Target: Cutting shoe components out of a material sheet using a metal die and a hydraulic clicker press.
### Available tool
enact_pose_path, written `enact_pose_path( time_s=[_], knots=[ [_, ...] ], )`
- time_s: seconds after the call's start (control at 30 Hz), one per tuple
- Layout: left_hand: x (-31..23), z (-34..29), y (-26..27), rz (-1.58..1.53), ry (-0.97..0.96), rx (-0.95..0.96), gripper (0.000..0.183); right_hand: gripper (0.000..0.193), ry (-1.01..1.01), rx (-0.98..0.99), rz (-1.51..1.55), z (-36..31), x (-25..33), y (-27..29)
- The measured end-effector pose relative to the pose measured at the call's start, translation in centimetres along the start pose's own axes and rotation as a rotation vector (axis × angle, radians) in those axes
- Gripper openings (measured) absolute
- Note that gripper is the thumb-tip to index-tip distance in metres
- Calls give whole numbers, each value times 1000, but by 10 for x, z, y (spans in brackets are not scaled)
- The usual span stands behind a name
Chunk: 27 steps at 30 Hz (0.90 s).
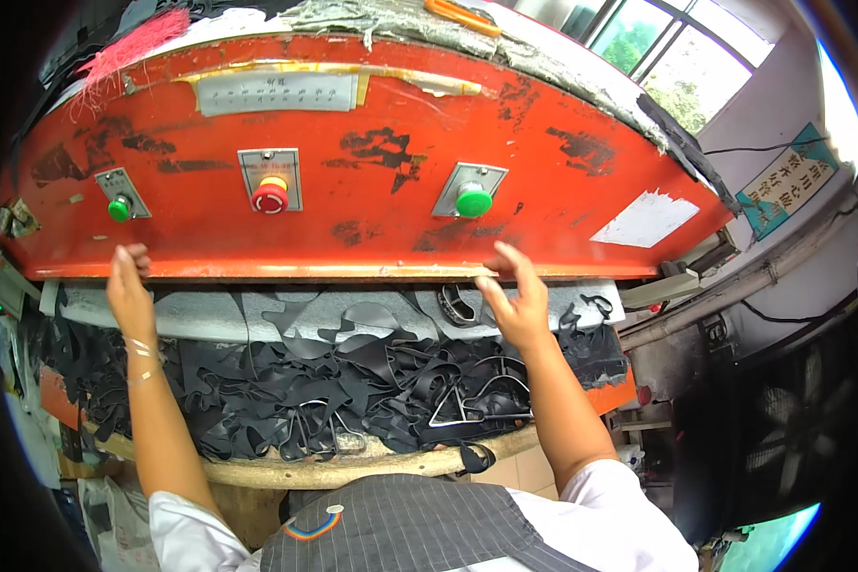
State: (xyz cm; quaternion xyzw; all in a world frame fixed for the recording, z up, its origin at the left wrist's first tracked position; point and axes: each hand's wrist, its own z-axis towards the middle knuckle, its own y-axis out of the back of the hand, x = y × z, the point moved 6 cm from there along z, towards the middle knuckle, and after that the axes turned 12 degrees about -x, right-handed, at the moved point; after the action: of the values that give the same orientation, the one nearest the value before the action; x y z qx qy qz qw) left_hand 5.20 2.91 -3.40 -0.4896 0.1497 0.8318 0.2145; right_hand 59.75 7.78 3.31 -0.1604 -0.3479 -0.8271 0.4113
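Note:
My left hand (pixel 130 279) is raised in front of the red machine (pixel 353 229), below a round green push button (pixel 119 209). Its fingers are loosely bent and nothing shows in them. On the other side my right hand (pixel 519 303) hovers below a larger green button (pixel 473 200), thumb and fingers apart, holding nothing. Neither hand appears to touch a button. Between the two green buttons sits a red emergency stop button (pixel 269 197). Beneath my hands, black leather-like scraps (pixel 353 377) cover much of the pale work board (pixel 205 315).
Metal-strip cutting dies lie among the scraps: one angular (pixel 458 410), one near the front (pixel 329 429), one small and curved (pixel 456 305). A pale curved front edge (pixel 343 469) runs before my striped apron (pixel 400 524). A black fan (pixel 791 419) stands at right.

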Motion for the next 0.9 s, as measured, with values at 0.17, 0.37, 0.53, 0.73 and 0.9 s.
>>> enact_pose_path(
  time_s=[0.17,0.37,0.53,0.73,0.9],
  knots=[
    [-34,47,3,144,-229,-100,41,30,-144,-95,126,56,27,-20],
    [-68,-60,14,249,5,296,38,33,-236,189,-4,-24,56,-17],
    [-151,-264,-12,-78,-272,1077,19,41,46,923,47,-145,111,-25],
    [-166,-323,-18,227,-289,1174,42,50,19,801,-146,-196,123,-19],
    [-156,-332,-15,245,-252,1116,41,45,14,673,-106,-212,118,-13]
  ],
)
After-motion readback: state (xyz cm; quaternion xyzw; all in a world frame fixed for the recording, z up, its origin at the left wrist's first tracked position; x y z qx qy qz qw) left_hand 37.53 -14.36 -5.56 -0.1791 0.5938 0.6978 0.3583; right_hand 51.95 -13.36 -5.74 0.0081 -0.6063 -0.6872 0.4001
